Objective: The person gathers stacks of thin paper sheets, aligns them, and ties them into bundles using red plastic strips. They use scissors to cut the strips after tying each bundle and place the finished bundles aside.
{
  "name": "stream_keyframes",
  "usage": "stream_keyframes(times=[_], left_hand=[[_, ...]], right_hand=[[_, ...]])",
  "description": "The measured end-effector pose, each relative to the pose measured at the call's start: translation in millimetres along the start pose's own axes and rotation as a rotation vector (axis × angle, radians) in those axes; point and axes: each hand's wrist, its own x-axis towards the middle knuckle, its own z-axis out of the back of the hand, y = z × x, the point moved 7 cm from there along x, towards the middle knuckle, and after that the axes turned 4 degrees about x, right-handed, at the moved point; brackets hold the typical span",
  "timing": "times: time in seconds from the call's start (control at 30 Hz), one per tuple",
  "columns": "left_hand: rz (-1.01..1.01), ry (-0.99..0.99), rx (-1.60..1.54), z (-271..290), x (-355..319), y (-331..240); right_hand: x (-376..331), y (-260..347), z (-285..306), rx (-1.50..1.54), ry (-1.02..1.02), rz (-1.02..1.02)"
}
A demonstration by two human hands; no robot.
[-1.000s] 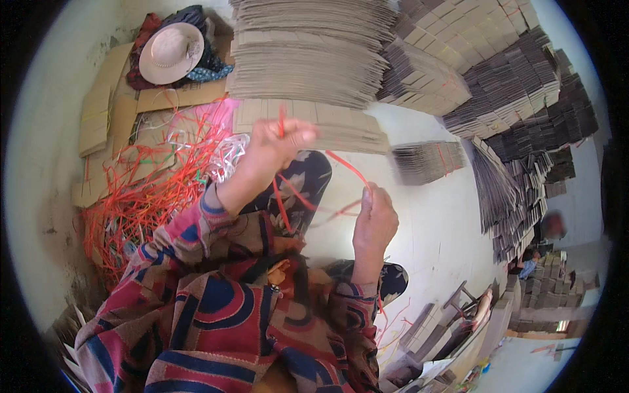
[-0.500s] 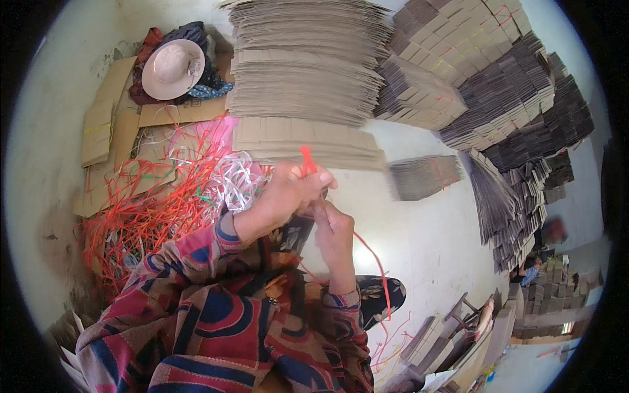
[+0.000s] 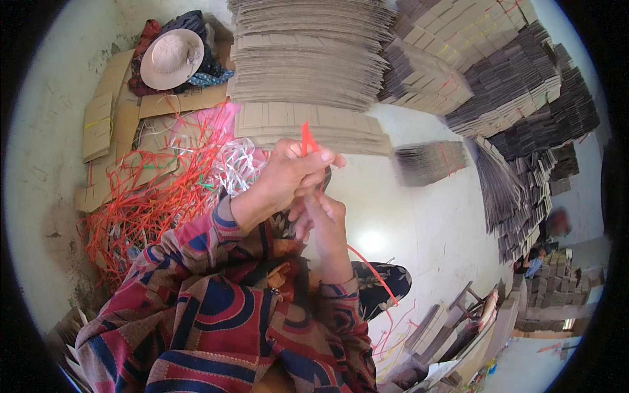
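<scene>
The left hand [image 3: 293, 171] pinches the red strip [image 3: 305, 132] at its far side, a tail trailing near-right beyond the closer right hand [image 3: 329, 219] (fingers curled, grip unclear).

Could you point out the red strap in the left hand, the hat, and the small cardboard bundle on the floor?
Red strap [image 3: 304, 136], head view: the part sticking up above the left hand [image 3: 286, 175].
Hat [image 3: 173, 55], head view: its crown.
Cardboard bundle [image 3: 427, 164], head view: middle of its visible face.
</scene>
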Motion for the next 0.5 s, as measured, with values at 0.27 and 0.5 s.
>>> stream_keyframes(times=[0.27, 0.5], left_hand=[[0.000, -0.040, 0.017, 4.7, -2.0, -1.5], [-0.537, -0.175, 0.086, 49.4, 11.4, -122.5]], right_hand=[[4.3, 5.2, -1.3, -0.092, -0.028, 0.018], [0.4, -18.3, 101.4, -0.575, -0.263, -0.146]])
